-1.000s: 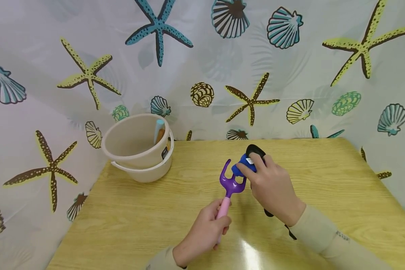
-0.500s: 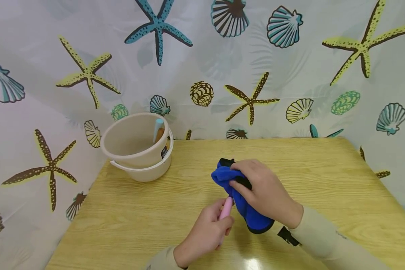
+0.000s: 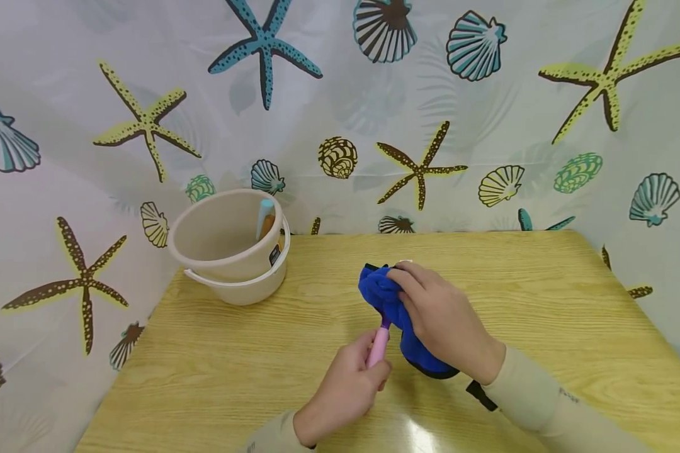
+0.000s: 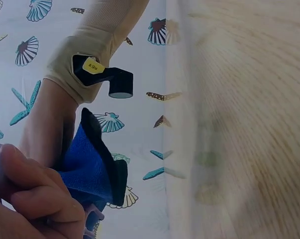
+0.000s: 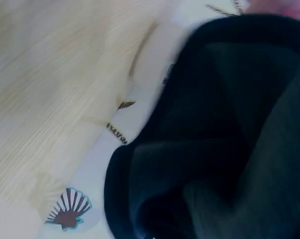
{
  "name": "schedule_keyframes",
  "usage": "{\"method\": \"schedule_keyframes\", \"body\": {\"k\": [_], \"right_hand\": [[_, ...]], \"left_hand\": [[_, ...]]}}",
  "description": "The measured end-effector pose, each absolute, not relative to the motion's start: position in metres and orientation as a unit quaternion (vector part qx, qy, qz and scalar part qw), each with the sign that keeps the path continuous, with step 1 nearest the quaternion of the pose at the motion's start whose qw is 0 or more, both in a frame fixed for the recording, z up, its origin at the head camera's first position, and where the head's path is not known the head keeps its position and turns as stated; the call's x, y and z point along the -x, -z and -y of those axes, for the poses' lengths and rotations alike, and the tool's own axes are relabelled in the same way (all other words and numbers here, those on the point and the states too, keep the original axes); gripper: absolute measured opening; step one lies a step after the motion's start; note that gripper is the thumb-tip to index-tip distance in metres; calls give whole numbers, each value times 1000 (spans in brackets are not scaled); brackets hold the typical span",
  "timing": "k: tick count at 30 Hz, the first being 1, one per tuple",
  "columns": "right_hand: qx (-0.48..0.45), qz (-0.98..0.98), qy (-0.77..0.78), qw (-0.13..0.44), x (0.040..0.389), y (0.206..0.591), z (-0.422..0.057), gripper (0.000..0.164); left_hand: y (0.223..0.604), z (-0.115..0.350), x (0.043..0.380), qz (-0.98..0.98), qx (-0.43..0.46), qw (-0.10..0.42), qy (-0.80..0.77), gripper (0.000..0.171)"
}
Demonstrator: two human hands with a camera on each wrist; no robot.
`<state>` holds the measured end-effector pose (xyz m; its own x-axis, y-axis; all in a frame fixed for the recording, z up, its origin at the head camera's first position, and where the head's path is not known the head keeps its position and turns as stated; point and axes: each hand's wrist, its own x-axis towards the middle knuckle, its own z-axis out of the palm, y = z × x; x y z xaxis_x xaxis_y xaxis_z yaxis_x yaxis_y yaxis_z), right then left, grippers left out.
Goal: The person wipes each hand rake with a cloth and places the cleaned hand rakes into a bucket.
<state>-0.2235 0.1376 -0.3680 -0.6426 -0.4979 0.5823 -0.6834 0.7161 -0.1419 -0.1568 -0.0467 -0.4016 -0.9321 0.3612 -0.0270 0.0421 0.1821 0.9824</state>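
Note:
My left hand (image 3: 348, 384) grips the pink handle of a small hand rake (image 3: 379, 345) in the head view. Its purple neck shows just above the handle, while the cloth hides the prongs there. A blue cloth (image 3: 382, 286) with black edging is wrapped about the rake's head, held by my right hand (image 3: 444, 318). Part of the cloth hangs below that hand. In the left wrist view, curled fingers (image 4: 45, 199) are at lower left, with the blue cloth (image 4: 90, 167) behind them and a bit of purple rake (image 4: 93, 219) below. Dark cloth (image 5: 214, 134) fills much of the right wrist view.
A beige bucket (image 3: 226, 261) with a white handle stands at the back left of the wooden table (image 3: 249, 371). Inside it are a light-blue handle (image 3: 264, 214) and something brown. A curtain (image 3: 340, 82) printed with shells and starfish surrounds the table.
My right hand has brought the cloth down over the rake's purple prongs, which were visible earlier. Since then the cloth has shifted slightly. My left hand has kept its grip on the handle.

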Motion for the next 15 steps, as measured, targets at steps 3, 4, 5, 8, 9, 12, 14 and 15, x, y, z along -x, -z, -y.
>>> {"method": "schedule_keyframes", "body": {"k": [3, 4, 5, 8, 9, 12, 14, 15], "right_hand": [[-350, 901, -165, 195, 222, 368, -136, 51], [-351, 906, -164, 172, 221, 369, -136, 58], [-353, 908, -165, 153, 220, 369, -136, 63], [-356, 911, -166, 126, 219, 369, -138, 69], [-358, 910, -164, 125, 220, 369, -139, 68], [-361, 911, -142, 137, 220, 368, -141, 63], [-355, 916, -126, 137, 219, 367, -142, 61], [-351, 919, -119, 135, 218, 366, -141, 60]], "left_hand": [[403, 46, 156, -744, -127, 147, -639, 24], [403, 46, 156, -742, -125, 151, -641, 21], [404, 46, 156, -742, -124, 152, -641, 21], [404, 47, 156, -738, -114, 158, -646, 26], [404, 47, 156, -737, -111, 161, -647, 28], [405, 47, 158, -730, -100, 172, -653, 33], [405, 47, 159, -728, -92, 179, -655, 38], [406, 47, 160, -728, -91, 180, -655, 40]]}}
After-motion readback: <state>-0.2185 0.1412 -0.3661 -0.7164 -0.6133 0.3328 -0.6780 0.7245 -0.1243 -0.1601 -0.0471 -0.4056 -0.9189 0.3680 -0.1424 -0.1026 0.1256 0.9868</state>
